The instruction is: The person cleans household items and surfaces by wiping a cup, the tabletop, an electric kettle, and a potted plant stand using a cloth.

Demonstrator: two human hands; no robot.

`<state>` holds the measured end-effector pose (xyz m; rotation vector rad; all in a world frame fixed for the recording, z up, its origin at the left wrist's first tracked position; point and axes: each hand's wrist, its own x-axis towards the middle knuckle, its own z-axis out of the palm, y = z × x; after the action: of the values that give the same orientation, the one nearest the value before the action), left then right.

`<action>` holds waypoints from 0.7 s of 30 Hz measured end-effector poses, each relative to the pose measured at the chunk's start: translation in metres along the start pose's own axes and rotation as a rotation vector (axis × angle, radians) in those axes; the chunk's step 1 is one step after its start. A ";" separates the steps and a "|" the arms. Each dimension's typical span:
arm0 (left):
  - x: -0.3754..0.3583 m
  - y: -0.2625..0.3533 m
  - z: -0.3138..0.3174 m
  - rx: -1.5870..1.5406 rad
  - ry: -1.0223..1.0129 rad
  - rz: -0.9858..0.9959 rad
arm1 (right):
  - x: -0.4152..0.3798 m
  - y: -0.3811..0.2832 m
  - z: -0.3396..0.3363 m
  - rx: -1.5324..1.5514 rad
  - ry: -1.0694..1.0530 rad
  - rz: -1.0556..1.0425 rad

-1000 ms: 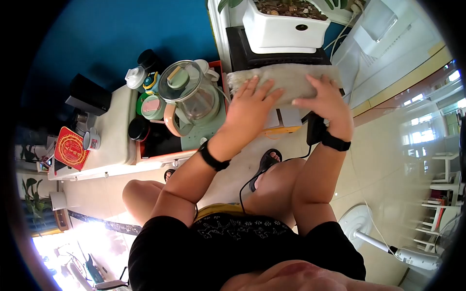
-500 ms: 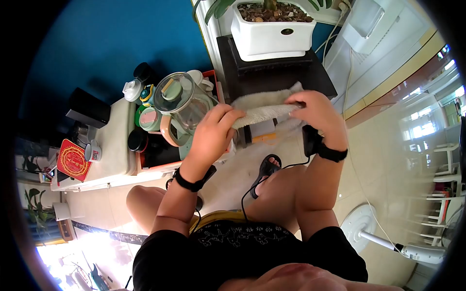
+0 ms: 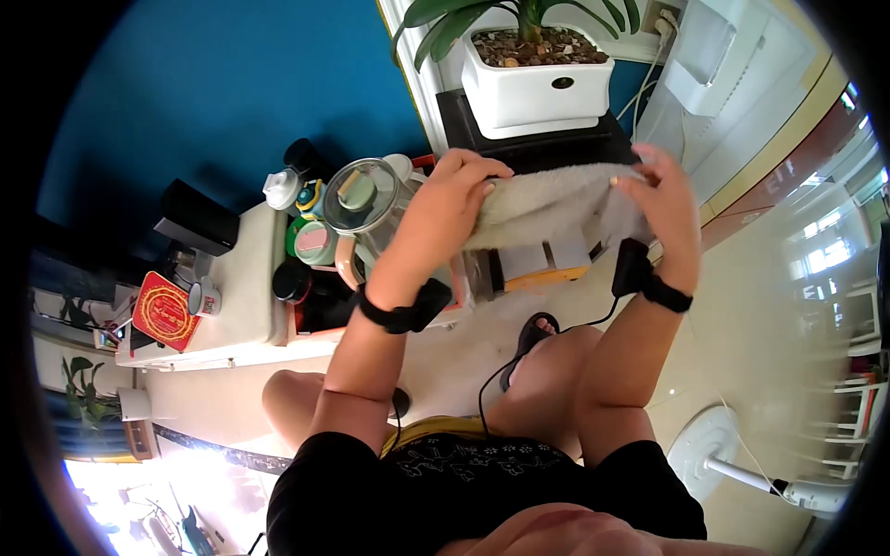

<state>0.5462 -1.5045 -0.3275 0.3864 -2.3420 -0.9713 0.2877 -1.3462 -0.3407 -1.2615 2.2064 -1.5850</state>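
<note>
A pale grey fuzzy cloth is stretched between my two hands in front of the dark stand. My left hand pinches its left top corner, fingers closed. At the other end, my right hand grips the upper right edge between thumb and fingers. The cloth hangs down in a loose sheet, hiding part of the stand's front. Just behind the cloth, a white planter with a green-leaved plant rests on the stand. Close to my left forearm is a glass kettle with a peach handle.
Beside the kettle, a white cabinet bears cups, bottles, a black speaker, a red square box and a white mug. A white fan lies at the right on the tiled floor. Cables run near the wall socket.
Both hands have moved up toward the planter, and the cloth between them is spread wider and hangs lower in a sheet. The view has shifted slightly.
</note>
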 end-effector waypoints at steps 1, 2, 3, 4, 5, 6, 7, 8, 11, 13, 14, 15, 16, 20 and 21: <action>0.001 -0.003 0.008 0.355 0.127 0.085 | 0.007 0.008 0.014 -0.022 0.108 -0.039; 0.002 -0.004 0.014 0.707 0.254 0.173 | 0.011 0.017 0.025 -0.015 0.108 -0.037; 0.001 -0.004 0.017 0.746 0.231 0.216 | 0.013 0.015 0.034 -0.195 0.167 -0.143; 0.000 -0.007 0.025 0.747 0.225 0.218 | 0.012 0.015 0.040 -0.379 0.226 -0.246; -0.002 -0.013 0.036 0.694 0.176 0.275 | 0.009 0.015 0.044 -0.380 0.229 -0.238; -0.005 -0.016 0.048 0.630 0.119 0.329 | -0.001 0.001 0.046 -0.530 0.200 -0.116; -0.007 -0.013 0.053 0.615 0.093 0.288 | -0.006 -0.009 0.051 -0.672 0.168 -0.002; -0.011 -0.013 0.056 0.611 0.086 0.288 | -0.007 -0.010 0.055 -0.673 0.168 0.006; -0.018 -0.013 0.062 0.732 0.118 0.197 | -0.012 -0.041 0.069 -0.653 -0.147 0.209; -0.022 -0.008 0.062 0.698 0.127 0.117 | -0.026 -0.030 0.105 -0.784 -0.043 0.106; -0.024 -0.006 0.060 0.691 0.116 0.127 | -0.030 -0.024 0.115 -0.916 0.050 -0.020; -0.027 -0.005 0.056 0.700 0.118 0.086 | -0.031 -0.025 0.117 -0.918 0.054 -0.007; -0.029 -0.005 0.053 0.713 0.118 0.043 | -0.032 -0.026 0.118 -0.856 0.017 -0.078; -0.038 0.001 0.045 0.802 0.162 0.029 | -0.028 -0.025 0.101 -0.578 -0.105 -0.217; -0.038 -0.001 0.047 0.804 0.155 0.024 | -0.029 -0.022 0.096 -0.573 -0.110 -0.211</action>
<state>0.5487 -1.4620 -0.3704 0.7006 -2.4873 0.0628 0.3702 -1.3966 -0.3734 -1.7216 2.6229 -0.9181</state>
